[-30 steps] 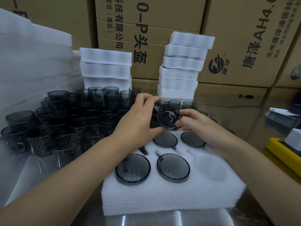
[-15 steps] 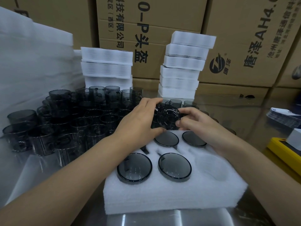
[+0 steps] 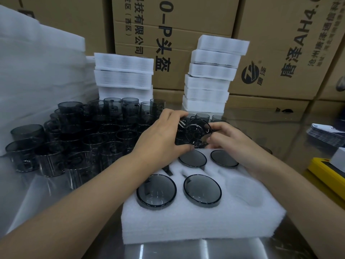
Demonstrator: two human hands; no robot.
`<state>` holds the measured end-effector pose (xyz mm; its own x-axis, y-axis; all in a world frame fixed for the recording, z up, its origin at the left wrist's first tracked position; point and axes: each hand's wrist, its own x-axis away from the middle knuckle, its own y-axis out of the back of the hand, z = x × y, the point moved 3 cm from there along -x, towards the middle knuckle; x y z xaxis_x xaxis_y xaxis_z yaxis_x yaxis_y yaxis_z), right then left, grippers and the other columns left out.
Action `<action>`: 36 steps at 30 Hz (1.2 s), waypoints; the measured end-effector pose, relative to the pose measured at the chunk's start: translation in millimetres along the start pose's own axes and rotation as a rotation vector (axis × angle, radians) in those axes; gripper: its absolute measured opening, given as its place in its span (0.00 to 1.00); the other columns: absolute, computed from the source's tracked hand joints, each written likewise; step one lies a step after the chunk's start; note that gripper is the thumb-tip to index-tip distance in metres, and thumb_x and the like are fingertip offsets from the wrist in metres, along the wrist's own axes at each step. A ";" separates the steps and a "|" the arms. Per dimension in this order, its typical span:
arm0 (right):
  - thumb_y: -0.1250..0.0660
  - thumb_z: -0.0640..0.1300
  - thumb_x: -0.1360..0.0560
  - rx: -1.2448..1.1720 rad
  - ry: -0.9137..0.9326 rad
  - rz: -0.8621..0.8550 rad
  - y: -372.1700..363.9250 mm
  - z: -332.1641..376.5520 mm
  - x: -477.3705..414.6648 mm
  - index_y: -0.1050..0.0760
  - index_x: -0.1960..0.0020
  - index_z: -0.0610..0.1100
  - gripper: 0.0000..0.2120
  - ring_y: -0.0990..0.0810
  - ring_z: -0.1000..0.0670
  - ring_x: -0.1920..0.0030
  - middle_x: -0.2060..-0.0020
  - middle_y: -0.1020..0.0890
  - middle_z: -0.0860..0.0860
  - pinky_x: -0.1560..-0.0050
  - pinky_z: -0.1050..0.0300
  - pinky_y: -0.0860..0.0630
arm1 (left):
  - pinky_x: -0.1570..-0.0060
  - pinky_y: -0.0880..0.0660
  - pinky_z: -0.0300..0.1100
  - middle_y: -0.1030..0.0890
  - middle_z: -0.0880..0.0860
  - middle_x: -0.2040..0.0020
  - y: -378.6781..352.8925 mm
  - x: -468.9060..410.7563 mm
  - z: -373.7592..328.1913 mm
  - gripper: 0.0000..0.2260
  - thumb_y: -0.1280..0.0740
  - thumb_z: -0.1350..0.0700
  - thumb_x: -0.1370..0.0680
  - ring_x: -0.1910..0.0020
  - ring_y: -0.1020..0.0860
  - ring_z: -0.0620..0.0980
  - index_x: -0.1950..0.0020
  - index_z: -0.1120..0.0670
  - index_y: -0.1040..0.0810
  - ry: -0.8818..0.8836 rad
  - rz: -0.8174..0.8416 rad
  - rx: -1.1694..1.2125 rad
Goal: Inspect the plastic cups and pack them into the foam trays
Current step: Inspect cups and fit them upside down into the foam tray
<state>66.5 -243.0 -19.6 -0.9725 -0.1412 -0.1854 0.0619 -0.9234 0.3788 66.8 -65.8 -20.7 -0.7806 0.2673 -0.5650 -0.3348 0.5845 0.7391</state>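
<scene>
Both hands hold one smoky grey plastic cup (image 3: 196, 132) above the far edge of the white foam tray (image 3: 196, 219), its round face turned toward me. My left hand (image 3: 160, 139) grips it from the left, thumb under and fingers over. My right hand (image 3: 225, 139) pinches its right rim and handle. Several dark cups sit upside down in the tray's pockets, such as the near-left cup (image 3: 156, 192). One pocket (image 3: 246, 191) at the near right is empty.
A crowd of loose grey cups (image 3: 78, 139) stands left on the steel table. Two stacks of foam trays (image 3: 211, 75) rise behind, in front of cardboard boxes. A white foam pile (image 3: 37, 68) fills the left. A yellow object (image 3: 326, 172) and cards (image 3: 328, 133) lie right.
The cup has turned slightly in my hands and its handle now points right; the hands stay in nearly the same place above the tray.
</scene>
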 end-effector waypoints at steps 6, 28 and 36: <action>0.36 0.39 0.27 -0.043 0.048 -0.007 -0.3 0.3 -0.9 0.24 0.47 0.51 0.12 0.17 0.57 0.59 0.60 0.15 0.53 0.46 0.58 0.24 | 0.54 0.27 0.41 0.33 0.42 0.40 2.3 -0.1 -3.4 0.29 0.25 0.44 0.32 0.47 0.26 0.43 0.36 0.45 0.34 -0.004 -0.028 0.002; 0.34 0.35 0.29 0.275 0.471 0.070 -6.9 10.3 9.8 0.35 0.33 0.63 0.33 0.23 0.62 0.48 0.40 0.28 0.61 0.53 0.69 0.26 | 0.52 0.26 0.42 0.32 0.31 0.54 2.1 -0.9 -1.2 0.35 0.25 0.44 0.34 0.53 0.26 0.38 0.32 0.42 0.39 0.069 0.024 0.135; 0.30 0.37 0.30 0.380 0.555 0.010 -4.5 6.0 5.3 0.37 0.36 0.70 0.36 0.23 0.60 0.54 0.42 0.29 0.64 0.54 0.70 0.27 | 0.50 0.27 0.41 0.32 0.34 0.56 1.6 -1.0 0.6 0.43 0.26 0.42 0.33 0.52 0.26 0.40 0.25 0.42 0.47 0.090 0.052 0.121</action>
<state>59.7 -237.4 -16.9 -0.7060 -0.4057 -0.5805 -0.1121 -0.7453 0.6572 67.4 -64.6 -19.2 -0.8409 0.2333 -0.4882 -0.2312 0.6609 0.7140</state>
